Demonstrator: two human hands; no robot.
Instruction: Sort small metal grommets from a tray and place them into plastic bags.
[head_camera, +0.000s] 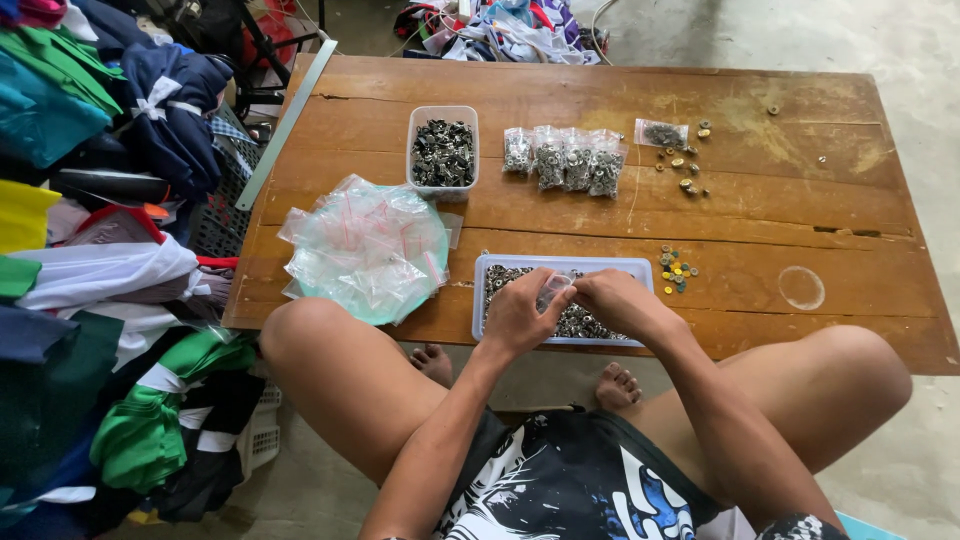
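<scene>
Clear bag (553, 290): pinched between both hands, contents hard to make out.
Left hand (515, 318): closed on bag.
Right hand (618, 299): closed on bag, over tray (480, 300).

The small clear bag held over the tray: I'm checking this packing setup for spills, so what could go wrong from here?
1. Both hands, left hand and right hand, pinch the small clear bag above the tray; if it tips, metal pieces might scatter.
2. The tray sits at the near table edge, so a nudge could push it off onto the person's lap.
3. Loose pieces beside the tray could roll away.
</scene>
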